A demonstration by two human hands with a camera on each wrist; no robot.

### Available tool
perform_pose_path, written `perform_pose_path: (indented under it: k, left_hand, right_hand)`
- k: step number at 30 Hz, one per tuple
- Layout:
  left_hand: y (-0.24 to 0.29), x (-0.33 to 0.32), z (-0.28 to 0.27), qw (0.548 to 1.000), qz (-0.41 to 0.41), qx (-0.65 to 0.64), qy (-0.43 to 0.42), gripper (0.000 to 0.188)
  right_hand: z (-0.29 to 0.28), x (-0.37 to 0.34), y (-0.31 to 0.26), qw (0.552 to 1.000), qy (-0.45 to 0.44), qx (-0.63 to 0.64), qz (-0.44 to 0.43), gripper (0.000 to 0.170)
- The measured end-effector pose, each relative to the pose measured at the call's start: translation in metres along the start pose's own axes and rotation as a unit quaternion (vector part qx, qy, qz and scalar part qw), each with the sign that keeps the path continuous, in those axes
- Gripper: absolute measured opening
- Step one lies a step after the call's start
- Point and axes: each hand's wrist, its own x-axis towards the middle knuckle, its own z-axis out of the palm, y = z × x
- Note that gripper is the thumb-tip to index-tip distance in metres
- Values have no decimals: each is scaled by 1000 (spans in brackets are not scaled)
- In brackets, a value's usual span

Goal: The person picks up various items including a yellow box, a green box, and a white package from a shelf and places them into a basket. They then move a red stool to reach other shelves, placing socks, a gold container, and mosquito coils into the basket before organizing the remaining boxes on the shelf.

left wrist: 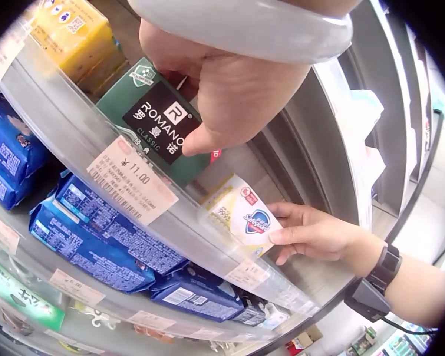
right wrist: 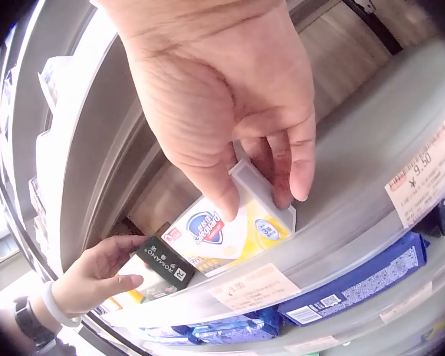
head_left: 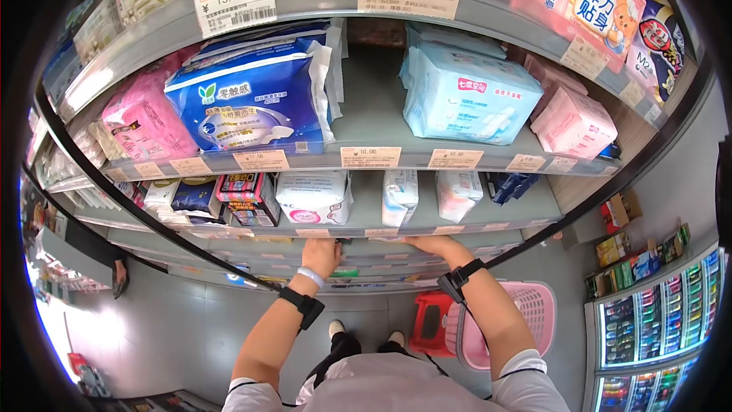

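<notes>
On a lower shelf my left hand [left wrist: 222, 89] grips a dark green ROMANO box [left wrist: 156, 122], thumb on its front face; the head view shows that hand [head_left: 320, 258] at the shelf edge. Beside it my right hand [right wrist: 230, 111] pinches a white and yellow Safeguard box [right wrist: 226, 230] between thumb and fingers. The two boxes stand side by side behind the price-tag rail. In the head view the boxes are hidden under the shelf above, and my right hand [head_left: 438, 246] reaches in to the right of the left one.
Blue packs [left wrist: 96, 241] lie on the shelf below, a yellow pack [left wrist: 74, 41] left of the green box. Shelves above hold a blue package [head_left: 244, 99] and a light blue one [head_left: 469, 95]. A pink basket [head_left: 534, 313] and red stool [head_left: 428, 324] stand on the floor at right.
</notes>
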Motion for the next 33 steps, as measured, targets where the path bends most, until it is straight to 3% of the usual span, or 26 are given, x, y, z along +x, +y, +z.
perform_pose_path:
  k: [5, 7, 9, 11, 13, 14, 16, 17, 19, 20, 23, 24, 26, 28, 30, 32, 33]
  left_hand:
    - [7, 2, -6, 999, -25, 8, -22, 24]
    - [11, 1, -12, 998, -40, 9, -42, 23]
    - [17, -3, -14, 999, 17, 15, 26, 22]
    - [32, -8, -17, 992, 54, -97, 60, 27]
    - [52, -19, -14, 986, 63, -150, 34, 29]
    - [55, -28, -4, 986, 67, -151, 4, 29]
    - [70, -45, 15, 984, 87, -150, -40, 27]
    - [72, -55, 29, 980, 66, -171, -75, 26]
    - [87, -63, 46, 974, 52, -186, -119, 25]
    - [101, -66, 52, 970, 39, -193, -144, 25]
    - [136, -66, 64, 961, 39, -183, -203, 24]
    - [146, -65, 68, 957, 46, -172, -230, 24]
    - [158, -62, 74, 955, 66, -152, -245, 24]
    - [164, -60, 76, 951, 50, -141, -271, 25]
    - [169, -59, 75, 950, 46, -131, -279, 25]
    - [168, -62, 77, 950, 38, -112, -289, 25]
    - [170, -64, 79, 954, 67, -98, -275, 23]
  right_hand:
    - [10, 8, 22, 995, 62, -34, -75, 44]
    - [19, 12, 37, 976, 144, -85, -140, 45]
    - [14, -16, 28, 974, 179, -85, -112, 43]
    - [10, -51, 42, 969, 228, -80, -56, 41]
    - [21, -88, 74, 936, 313, 126, -95, 41]
    - [30, -105, 99, 929, 336, 137, -69, 41]
    - [55, -132, 166, 870, 406, 276, -52, 34]
    - [67, -150, 198, 849, 429, 309, -11, 36]
    - [92, -185, 262, 857, 439, 214, 164, 37]
    - [110, -196, 302, 847, 418, 228, 238, 38]
    - [140, -218, 376, 783, 409, 167, 438, 38]
    - [146, -222, 397, 780, 408, 177, 441, 38]
    - [158, -223, 439, 759, 355, 125, 531, 38]
    - [182, -220, 479, 753, 352, 121, 542, 40]
    - [188, -217, 487, 750, 350, 110, 550, 43]
    - [183, -218, 491, 716, 368, 155, 572, 53]
    - [177, -218, 492, 717, 365, 159, 572, 53]
